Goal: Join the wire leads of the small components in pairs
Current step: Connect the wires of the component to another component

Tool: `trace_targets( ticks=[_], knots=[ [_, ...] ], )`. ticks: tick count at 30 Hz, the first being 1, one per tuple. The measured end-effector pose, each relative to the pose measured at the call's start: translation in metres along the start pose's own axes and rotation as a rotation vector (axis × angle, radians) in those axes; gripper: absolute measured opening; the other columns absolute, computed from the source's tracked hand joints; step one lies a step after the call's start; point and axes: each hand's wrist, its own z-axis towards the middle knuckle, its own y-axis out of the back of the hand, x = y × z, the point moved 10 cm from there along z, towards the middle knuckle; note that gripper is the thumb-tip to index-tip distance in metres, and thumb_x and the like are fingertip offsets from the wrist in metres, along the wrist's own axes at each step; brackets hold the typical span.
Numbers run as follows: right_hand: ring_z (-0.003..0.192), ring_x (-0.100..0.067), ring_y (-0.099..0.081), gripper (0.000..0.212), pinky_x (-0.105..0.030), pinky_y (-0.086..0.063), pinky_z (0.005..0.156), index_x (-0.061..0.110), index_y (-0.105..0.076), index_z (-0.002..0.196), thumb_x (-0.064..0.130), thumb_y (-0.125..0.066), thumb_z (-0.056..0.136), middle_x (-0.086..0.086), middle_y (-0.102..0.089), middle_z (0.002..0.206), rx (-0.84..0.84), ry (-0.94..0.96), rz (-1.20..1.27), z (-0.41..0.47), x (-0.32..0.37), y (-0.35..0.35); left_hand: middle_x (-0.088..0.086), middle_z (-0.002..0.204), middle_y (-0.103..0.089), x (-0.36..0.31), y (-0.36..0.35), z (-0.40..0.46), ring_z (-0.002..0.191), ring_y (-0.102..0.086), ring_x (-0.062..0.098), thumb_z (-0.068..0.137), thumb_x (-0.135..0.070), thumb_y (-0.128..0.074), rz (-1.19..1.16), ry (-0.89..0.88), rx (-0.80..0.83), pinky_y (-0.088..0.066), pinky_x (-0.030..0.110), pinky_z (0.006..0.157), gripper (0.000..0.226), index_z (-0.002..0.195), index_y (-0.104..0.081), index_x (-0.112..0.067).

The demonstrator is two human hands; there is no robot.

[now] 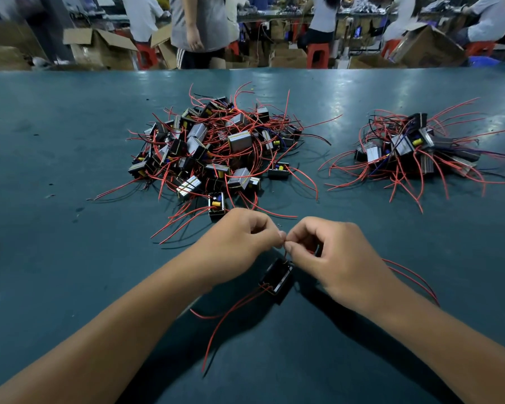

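So that two red leads (pixel 285 252) can be joined, their ends are pinched fingertip-to-fingertip in the grip of the left hand (pixel 239 237) and right hand (pixel 330 252), above the surface (pixel 56 141).

On the counter (pixel 70 135) I see a big pile (pixel 216 147) ahead, slightly left of centre, and a smaller pile (pixel 414 150) well apart to its right. Nearer me, my left hand (pixel 239 240) and right hand (pixel 330 258) meet just before the big pile. One component (pixel 276 277) hangs below them, its leads (pixel 225 316) trailing toward me. Behind the counter stand boxes (pixel 99 48) and stools (pixel 318 53).
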Motion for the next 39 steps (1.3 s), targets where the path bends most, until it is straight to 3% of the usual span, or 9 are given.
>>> trace_targets(
  ticks=[4, 8, 11, 16, 24, 27, 32, 36, 39],
  knots=[
    [0.058, -0.001, -0.053, 0.009, -0.010, -0.036, 0.056, 0.018, -0.068, 0.078, 0.014, -0.071, 0.086, 0.015, -0.057, 0.058, 0.005, 0.057, -0.043, 0.000, 0.008, 0.000, -0.003, 0.052, -0.046, 0.022, -0.013, -0.005, 0.046, -0.034, 0.010, 0.093, -0.017, -0.060, -0.290, 0.254, 0.049, -0.025, 0.019, 0.043, 0.044, 0.050, -0.061, -0.020],
    [0.054, 0.003, -0.053, 0.011, -0.007, -0.035, 0.055, 0.016, -0.067, 0.078, 0.011, -0.070, 0.087, 0.021, -0.058, 0.057, 0.012, 0.045, -0.022, 0.002, 0.005, 0.001, -0.015, 0.071, -0.062, -0.016, 0.022, -0.003, 0.060, -0.051, 0.003, 0.089, -0.013, -0.072, 0.163, -0.206, -0.051, -0.036, 0.012, 0.057, 0.011, 0.081, -0.071, -0.019],
    [0.052, 0.004, -0.053, 0.012, -0.006, -0.035, 0.053, 0.017, -0.066, 0.079, 0.011, -0.070, 0.088, 0.028, -0.058, 0.058, 0.024, 0.049, -0.016, 0.001, 0.004, 0.000, -0.013, 0.093, -0.063, -0.034, 0.026, -0.010, 0.080, -0.054, 0.006, 0.083, -0.013, -0.081, 0.406, -0.485, -0.038, -0.037, 0.011, 0.070, 0.016, 0.095, -0.075, -0.022],
    [0.058, 0.003, -0.054, 0.013, -0.006, -0.036, 0.057, 0.020, -0.065, 0.079, 0.011, -0.069, 0.089, 0.028, -0.059, 0.063, 0.040, 0.069, -0.018, 0.002, 0.005, -0.001, -0.010, 0.095, -0.065, -0.040, 0.016, -0.012, 0.087, -0.057, 0.015, 0.085, -0.026, -0.077, 0.488, -0.641, -0.073, -0.050, 0.041, 0.072, 0.011, 0.095, -0.079, -0.020],
    [0.059, 0.005, -0.054, 0.016, -0.005, -0.035, 0.058, 0.020, -0.064, 0.078, 0.007, -0.069, 0.088, 0.029, -0.059, 0.065, 0.052, 0.119, -0.030, 0.002, 0.011, -0.003, -0.003, 0.092, -0.065, -0.052, 0.008, -0.018, 0.082, -0.058, 0.022, 0.094, -0.031, -0.064, 0.617, -0.791, -0.092, -0.051, 0.043, 0.066, 0.018, 0.092, -0.075, -0.018],
    [0.061, 0.005, -0.055, 0.015, -0.005, -0.036, 0.059, 0.019, -0.065, 0.079, 0.007, -0.069, 0.087, 0.027, -0.059, 0.065, 0.052, 0.132, -0.037, 0.001, 0.011, -0.002, -0.004, 0.093, -0.062, -0.048, 0.007, -0.015, 0.085, -0.057, 0.019, 0.094, -0.033, -0.064, 0.598, -0.732, -0.073, -0.050, 0.041, 0.070, 0.019, 0.093, -0.073, -0.016],
    [0.062, 0.002, -0.055, 0.009, -0.007, -0.036, 0.059, 0.016, -0.068, 0.081, 0.010, -0.070, 0.087, 0.021, -0.058, 0.062, 0.024, 0.148, -0.048, 0.000, 0.011, 0.000, -0.015, 0.078, -0.054, -0.025, 0.000, -0.005, 0.069, -0.048, 0.001, 0.099, -0.019, -0.062, 0.277, -0.454, 0.095, -0.036, 0.012, 0.065, 0.014, 0.086, -0.064, -0.013],
    [0.062, 0.002, -0.056, 0.012, -0.008, -0.038, 0.060, 0.020, -0.067, 0.081, 0.011, -0.071, 0.087, 0.021, -0.059, 0.062, 0.021, 0.144, -0.042, 0.001, 0.010, -0.001, -0.008, 0.057, -0.049, 0.013, -0.009, 0.003, 0.050, -0.035, 0.006, 0.089, -0.025, -0.068, -0.163, -0.017, 0.121, -0.026, 0.019, 0.048, 0.021, 0.070, -0.069, -0.019],
    [0.060, 0.003, -0.055, 0.016, -0.007, -0.037, 0.058, 0.022, -0.064, 0.078, 0.011, -0.070, 0.088, 0.027, -0.059, 0.063, 0.023, 0.125, -0.025, 0.002, 0.007, -0.001, -0.006, 0.060, -0.052, 0.012, 0.002, 0.005, 0.051, -0.040, 0.007, 0.092, -0.022, -0.070, -0.114, -0.030, 0.058, -0.031, 0.017, 0.050, 0.023, 0.069, -0.070, -0.022]
  ],
)
